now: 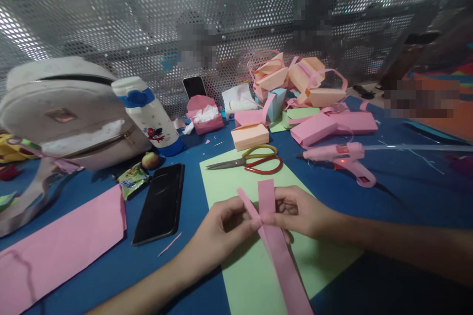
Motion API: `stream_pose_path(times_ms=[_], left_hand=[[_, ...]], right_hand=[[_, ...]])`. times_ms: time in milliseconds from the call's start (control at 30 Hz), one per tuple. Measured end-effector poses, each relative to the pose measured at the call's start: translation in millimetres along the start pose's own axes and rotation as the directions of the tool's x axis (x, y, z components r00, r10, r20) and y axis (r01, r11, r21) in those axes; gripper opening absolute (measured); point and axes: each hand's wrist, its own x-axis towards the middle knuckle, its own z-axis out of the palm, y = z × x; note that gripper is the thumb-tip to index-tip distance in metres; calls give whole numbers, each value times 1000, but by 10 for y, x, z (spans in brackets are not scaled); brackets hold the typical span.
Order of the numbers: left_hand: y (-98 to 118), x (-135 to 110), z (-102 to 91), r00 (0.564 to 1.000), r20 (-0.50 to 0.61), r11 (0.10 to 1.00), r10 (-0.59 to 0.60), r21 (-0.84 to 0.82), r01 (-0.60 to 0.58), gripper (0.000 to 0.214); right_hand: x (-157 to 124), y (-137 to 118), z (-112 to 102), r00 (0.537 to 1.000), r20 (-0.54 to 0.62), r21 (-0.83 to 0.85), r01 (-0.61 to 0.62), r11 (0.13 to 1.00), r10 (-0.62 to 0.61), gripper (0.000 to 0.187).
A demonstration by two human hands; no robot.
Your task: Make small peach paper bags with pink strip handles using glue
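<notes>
My left hand [229, 224] pinches a narrow pink paper strip [248, 203] between thumb and fingers. Beside it, my right hand [301, 211] is closed on a wider pink paper strip [283, 261], which runs down toward me past the lower edge of view. The two strips meet at my thumbs; whether they are still joined there I cannot tell. Both hands are above a light green paper sheet [251, 285]. Just beyond them on that sheet lie scissors [244, 161] with one yellow and one red handle, blades pointing left.
A pink glue gun [340, 155] lies right, its cord trailing. Behind stand folded paper boxes [325, 128] and a tissue box [204, 115]. On the left are a phone [159, 204], pink paper [70, 246], a water bottle [148, 118] and a backpack [74, 108]. A perforated metal screen [148, 24] closes the back.
</notes>
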Motion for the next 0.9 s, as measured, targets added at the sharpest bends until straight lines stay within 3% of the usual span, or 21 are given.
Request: stream_pose_path(times_ms=[300, 433, 667, 900], left_hand=[[-14, -1, -22, 998, -63, 999, -12, 41, 15, 28], [-15, 12, -20, 995, -100, 999, 7, 46, -3, 29], [44, 9, 31, 997, 33, 996, -66, -62, 68, 27], [15, 10, -17, 981, -137, 990, -137, -40, 132, 37]], right_hand=[[-6, -18, 3, 999, -9, 46, 41, 998, -40, 35], [5, -14, 8, 1000, 17, 23, 3, 1000, -4, 38], [-11, -16, 17, 999, 17, 36, -30, 999, 29, 37], [13, -38, 7, 1000, -5, 36, -11, 999, 11, 38]])
